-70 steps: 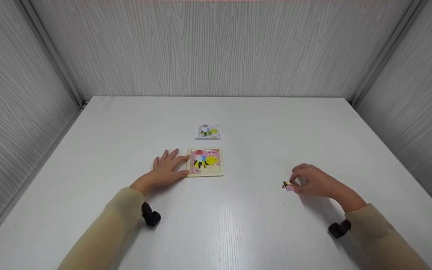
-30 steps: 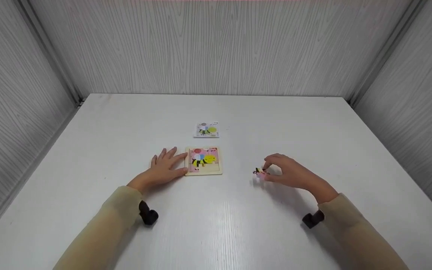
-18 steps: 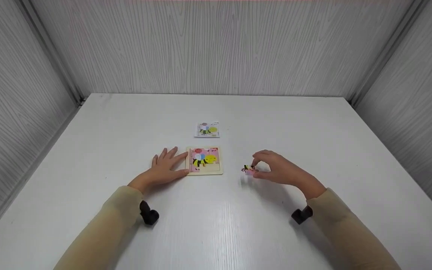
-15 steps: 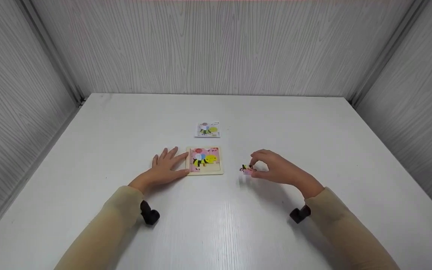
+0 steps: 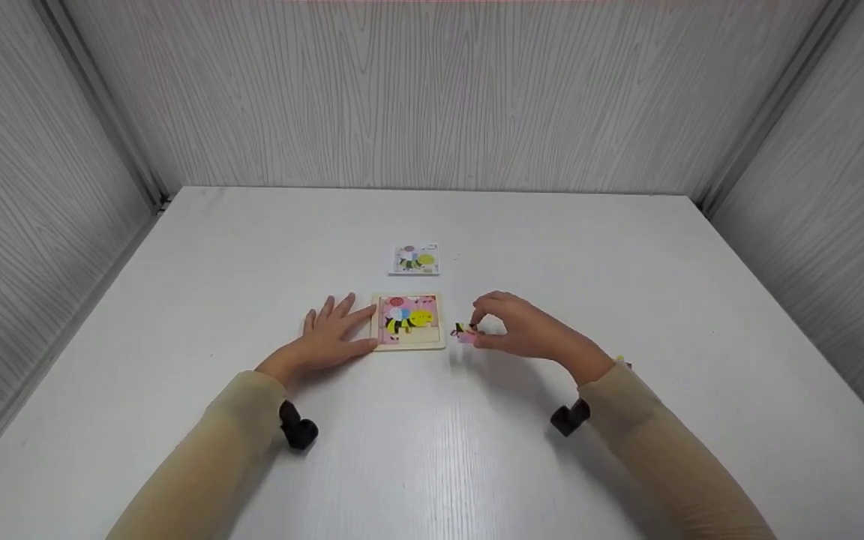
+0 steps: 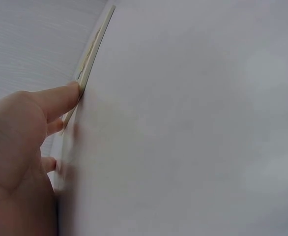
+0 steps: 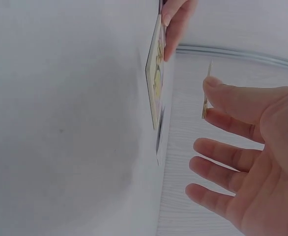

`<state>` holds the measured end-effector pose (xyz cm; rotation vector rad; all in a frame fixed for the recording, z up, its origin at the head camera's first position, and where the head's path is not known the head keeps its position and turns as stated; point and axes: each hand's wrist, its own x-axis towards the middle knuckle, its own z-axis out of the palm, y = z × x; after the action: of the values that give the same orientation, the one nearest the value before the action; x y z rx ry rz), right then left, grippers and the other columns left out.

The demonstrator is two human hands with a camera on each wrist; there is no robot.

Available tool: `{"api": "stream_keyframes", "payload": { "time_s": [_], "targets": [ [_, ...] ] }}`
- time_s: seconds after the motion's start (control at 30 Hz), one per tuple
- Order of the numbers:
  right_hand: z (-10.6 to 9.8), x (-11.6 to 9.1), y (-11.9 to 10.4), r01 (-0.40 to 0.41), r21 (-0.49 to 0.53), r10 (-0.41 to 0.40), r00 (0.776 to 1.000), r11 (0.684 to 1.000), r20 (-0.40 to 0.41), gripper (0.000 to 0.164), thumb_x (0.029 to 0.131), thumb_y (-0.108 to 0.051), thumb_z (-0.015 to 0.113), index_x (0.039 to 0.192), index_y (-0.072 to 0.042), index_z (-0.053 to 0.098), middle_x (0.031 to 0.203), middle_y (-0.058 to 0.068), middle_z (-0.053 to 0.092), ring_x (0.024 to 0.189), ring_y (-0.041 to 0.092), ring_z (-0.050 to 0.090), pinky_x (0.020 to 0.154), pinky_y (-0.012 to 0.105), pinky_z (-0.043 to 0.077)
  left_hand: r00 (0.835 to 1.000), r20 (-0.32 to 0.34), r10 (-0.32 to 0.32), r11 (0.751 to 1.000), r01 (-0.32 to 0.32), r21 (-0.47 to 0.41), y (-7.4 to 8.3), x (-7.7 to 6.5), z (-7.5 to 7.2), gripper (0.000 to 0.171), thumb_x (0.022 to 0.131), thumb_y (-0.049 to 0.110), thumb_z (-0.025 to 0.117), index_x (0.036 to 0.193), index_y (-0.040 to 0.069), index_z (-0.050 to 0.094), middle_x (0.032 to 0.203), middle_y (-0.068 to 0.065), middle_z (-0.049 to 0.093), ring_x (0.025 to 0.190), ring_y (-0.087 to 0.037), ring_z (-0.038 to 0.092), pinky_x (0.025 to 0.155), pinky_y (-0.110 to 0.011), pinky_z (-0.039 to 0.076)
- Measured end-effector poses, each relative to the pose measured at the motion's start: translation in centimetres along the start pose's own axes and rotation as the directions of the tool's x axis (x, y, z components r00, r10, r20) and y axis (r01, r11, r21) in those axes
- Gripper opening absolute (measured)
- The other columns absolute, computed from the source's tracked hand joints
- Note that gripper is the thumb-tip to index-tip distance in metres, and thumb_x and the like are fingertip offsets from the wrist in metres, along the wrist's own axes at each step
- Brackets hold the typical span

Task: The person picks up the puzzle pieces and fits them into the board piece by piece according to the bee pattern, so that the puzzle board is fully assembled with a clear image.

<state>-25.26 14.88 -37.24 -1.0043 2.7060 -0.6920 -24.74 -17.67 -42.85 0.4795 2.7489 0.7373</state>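
Observation:
A square wooden jigsaw tray [image 5: 421, 339] lies mid-table with a bee picture partly filled in; bare wood shows along its lower right. My left hand [image 5: 327, 336] rests flat beside it, fingers spread, thumb and index fingertip at its left edge. The left wrist view has the thumb against the tray's side [image 6: 96, 51]. My right hand [image 5: 518, 328] pinches a pink, black and yellow jigsaw piece [image 5: 464, 334] between thumb and index finger, raised just right of the tray. In the right wrist view the piece [image 7: 205, 105] appears edge-on, with the other fingers loosely extended.
Behind the tray lies a flat white card [image 5: 414, 260] with the same bee picture. A small yellow and dark thing [image 5: 622, 361] peeks out beside my right sleeve, mostly hidden. Grey wood-grain panels [image 5: 432, 97] enclose the white table [image 5: 372, 465] at the back and sides.
My right hand has carried the jigsaw piece leftward from the right part of the table to the tray's right edge. The small yellow thing has come into view by the sleeve. The left hand stays put.

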Motion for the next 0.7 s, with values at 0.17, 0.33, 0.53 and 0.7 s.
{"api": "stream_keyframes", "payload": {
  "time_s": [0.17, 0.33, 0.53, 0.7],
  "targets": [
    [0.3, 1.3, -0.7, 0.019, 0.009, -0.019, 1.0, 1.0, 0.009, 0.02, 0.087, -0.023, 0.067, 0.102, -0.011, 0.062, 0.128, 0.012, 0.052, 0.121, 0.023, 0.043, 0.099, 0.041, 0.036, 1.0, -0.01, 0.018, 1.0, -0.018, 0.001, -0.2, 0.2, 0.1, 0.07, 0.092, 0.052, 0.047, 0.149, 0.019, 0.024, 0.154, -0.017, 0.0, 0.137, -0.04, -0.013, 0.103, -0.059, -0.012],
    [0.8, 2.8, -1.4, 0.011, 0.023, -0.012, 1.0, 1.0, 0.02, 0.023, 0.087, -0.023, 0.067, 0.105, -0.01, 0.062, 0.122, 0.006, 0.054, 0.115, 0.021, 0.046, 0.097, 0.038, 0.038, 1.0, 0.0, 0.008, 1.0, -0.008, -0.008, -0.2, 0.1, 0.2, 0.07, 0.092, 0.053, 0.046, 0.149, 0.021, 0.023, 0.155, -0.014, -0.002, 0.138, -0.038, -0.015, 0.104, -0.057, -0.013],
    [1.6, 4.3, -2.2, 0.002, 0.04, -0.003, 0.999, 0.999, 0.032, 0.023, 0.086, -0.023, 0.068, 0.105, -0.011, 0.062, 0.117, 0.002, 0.055, 0.11, 0.019, 0.047, 0.095, 0.035, 0.039, 1.0, 0.006, 0.009, 1.0, -0.009, -0.01, -0.2, 0.1, 0.2, 0.07, 0.092, 0.054, 0.046, 0.149, 0.021, 0.023, 0.155, -0.015, -0.002, 0.137, -0.038, -0.015, 0.103, -0.058, -0.013],
    [2.1, 5.6, -2.9, -0.01, 0.045, 0.008, 0.999, 0.999, 0.049, 0.024, 0.086, -0.024, 0.068, 0.105, -0.01, 0.061, 0.117, 0.003, 0.055, 0.111, 0.023, 0.048, 0.096, 0.035, 0.039, 1.0, -0.003, 0.015, 1.0, -0.015, -0.013, -0.3, 0.1, 0.2, 0.07, 0.091, 0.054, 0.046, 0.149, 0.021, 0.023, 0.155, -0.014, -0.002, 0.137, -0.038, -0.015, 0.103, -0.058, -0.013]
  ]
}}
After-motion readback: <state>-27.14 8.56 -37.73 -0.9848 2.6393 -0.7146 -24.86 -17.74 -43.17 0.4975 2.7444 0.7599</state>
